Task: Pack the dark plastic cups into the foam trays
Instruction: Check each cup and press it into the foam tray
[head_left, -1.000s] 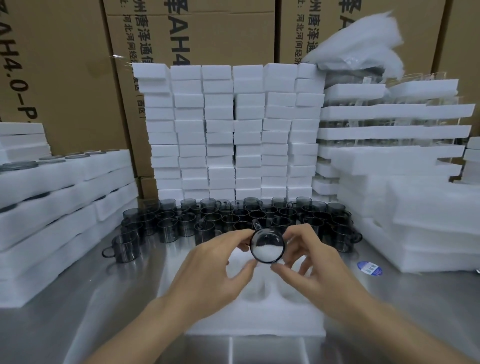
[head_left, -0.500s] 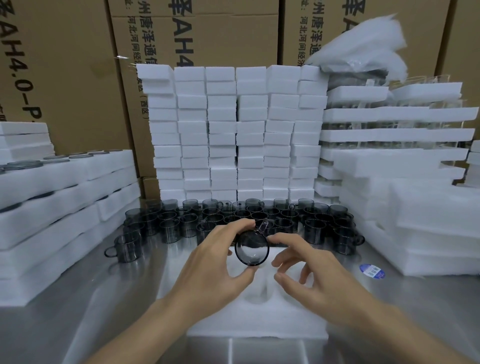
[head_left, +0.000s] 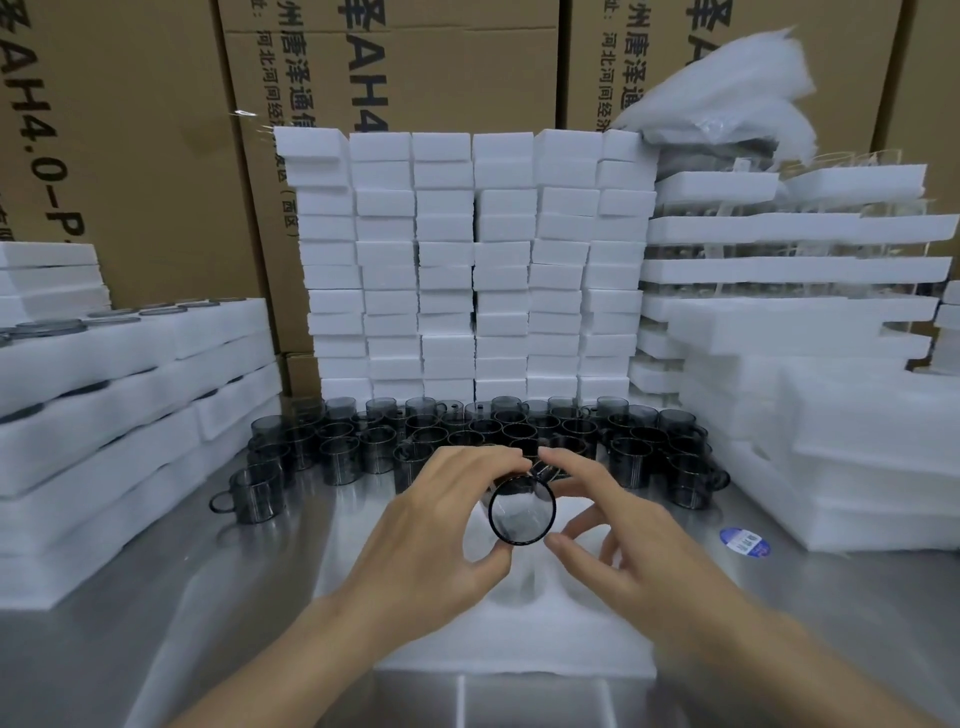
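Cardboard cartons (head_left: 156, 156) wall off the back; white foam stacks (head_left: 467, 260) stand before them. Steel table (head_left: 156, 649) below. On it, nearest us, one foam tray (head_left: 519, 644); beyond it a crowd of loose dark cups (head_left: 467, 431).

We hold one cup (head_left: 522, 512) just above the tray, between both hands. Left hand (head_left: 431, 525) grips it, thumb under, fingers curled over the top. Right hand (head_left: 623, 535) is spread, forefinger at the handle (head_left: 543, 470), thumb tip by the rim.

Cup's mouth faces us; its axis runs away from us and downward, handle on top, pointing away. A hollow in the tray appears directly beneath; we judge a short lowering will seat it.
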